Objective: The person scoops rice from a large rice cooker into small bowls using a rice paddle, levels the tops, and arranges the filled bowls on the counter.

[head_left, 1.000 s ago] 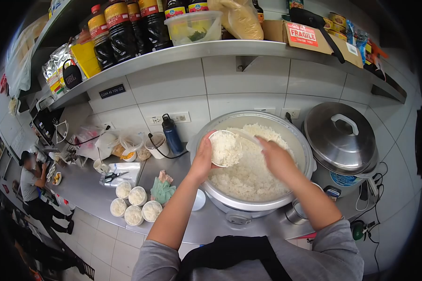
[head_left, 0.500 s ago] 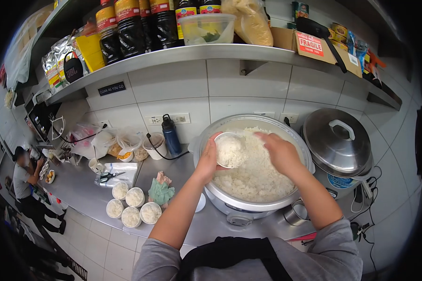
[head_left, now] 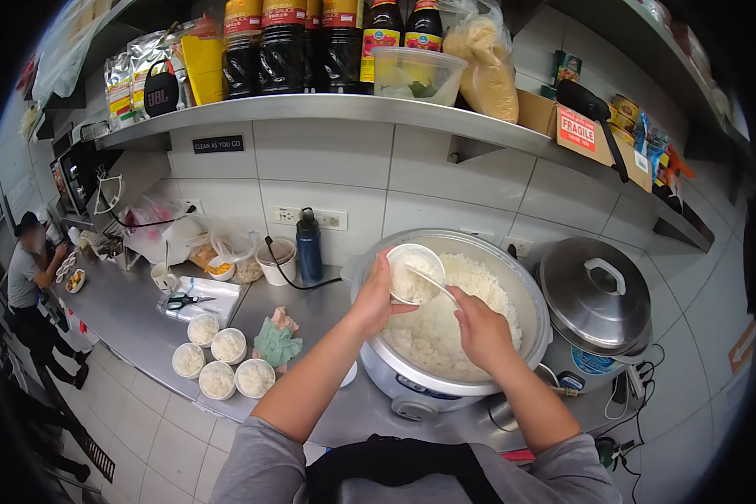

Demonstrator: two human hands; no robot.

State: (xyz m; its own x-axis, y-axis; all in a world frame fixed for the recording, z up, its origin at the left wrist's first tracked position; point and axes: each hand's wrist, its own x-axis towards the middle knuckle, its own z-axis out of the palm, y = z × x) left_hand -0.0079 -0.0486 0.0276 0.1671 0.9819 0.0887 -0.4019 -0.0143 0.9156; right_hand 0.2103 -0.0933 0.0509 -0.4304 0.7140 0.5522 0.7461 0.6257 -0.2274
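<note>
My left hand (head_left: 371, 296) is wrapped round a white cup (head_left: 401, 249) with rice in it, tilted over the near-left part of a large rice cooker (head_left: 376, 370). My right hand (head_left: 485, 333) grips the pale handle of a spoon (head_left: 429, 278). The spoon's far end lies inside the cup against the rice; its exact shape is hard to make out. Below both hands, loose white rice (head_left: 476, 281) fills much of the cooker pot. Several white cups of rice (head_left: 256, 395) stand together to the left on the steel counter.
A green and pink cloth (head_left: 277, 343) lies near the filled cups. Behind are scissors (head_left: 185, 300) on plastic packaging, a mug (head_left: 164, 277) and a dark blue bottle (head_left: 309, 248). Right of the cooker stands a lidded pot (head_left: 592, 302). Overhead runs a loaded shelf (head_left: 328, 107). A person (head_left: 29, 281) stands far left.
My right hand has moved from above the rice down toward the cup, and the spoon now shows inside it. The heaped rice in the cup sits lower. The camera view has shifted.
</note>
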